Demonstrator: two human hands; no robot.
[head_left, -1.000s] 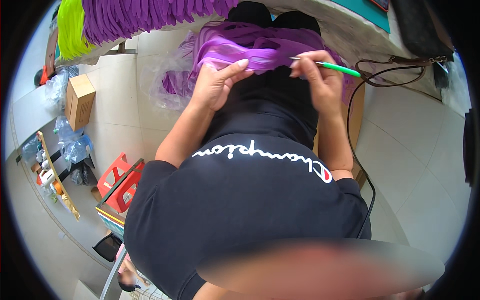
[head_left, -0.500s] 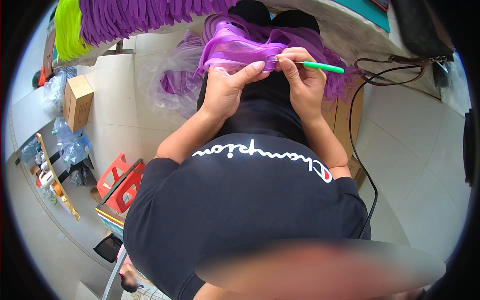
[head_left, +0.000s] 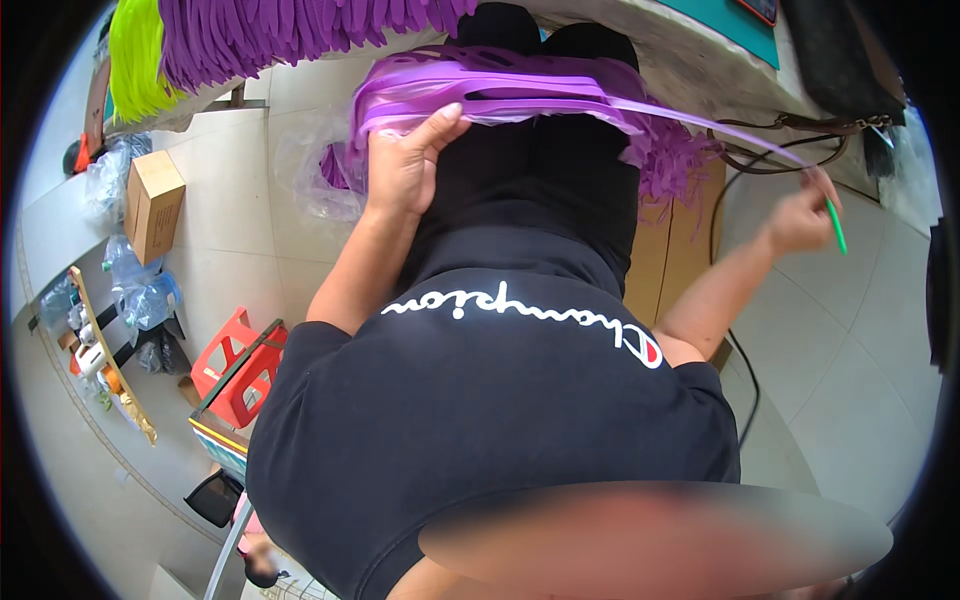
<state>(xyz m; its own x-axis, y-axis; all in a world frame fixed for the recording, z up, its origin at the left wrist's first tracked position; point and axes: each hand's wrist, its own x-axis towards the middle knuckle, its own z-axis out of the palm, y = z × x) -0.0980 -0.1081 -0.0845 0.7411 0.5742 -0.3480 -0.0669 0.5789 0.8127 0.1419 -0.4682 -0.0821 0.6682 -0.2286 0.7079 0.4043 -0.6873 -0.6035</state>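
My left hand [head_left: 402,168] is closed on the near left edge of a purple rubbery cut-out sheet [head_left: 460,88], thumb on top, above my lap. From the sheet a thin purple strip [head_left: 715,120] runs taut to the far right. Its end meets my right hand [head_left: 800,215], which is out to the side, closed and slightly blurred. A tool with a slim green handle [head_left: 837,228] sticks out of that same hand; its tip is hidden. Loose purple trimmings [head_left: 670,155] hang in a tangle to the right of my legs.
Along the table edge at the far left hang purple strips [head_left: 300,35] and yellow-green strips [head_left: 140,60]. A black cable and a brown strap [head_left: 850,125] lie to the right. On the left stand a cardboard box [head_left: 155,205] and a red stool [head_left: 240,368]. Clear plastic [head_left: 308,185] lies beside my legs.
My right hand has swung from the sheet out to the right with the green-handled tool, drawing a purple strip taut. My left hand has shifted slightly left, and the sheet is stretched flatter.
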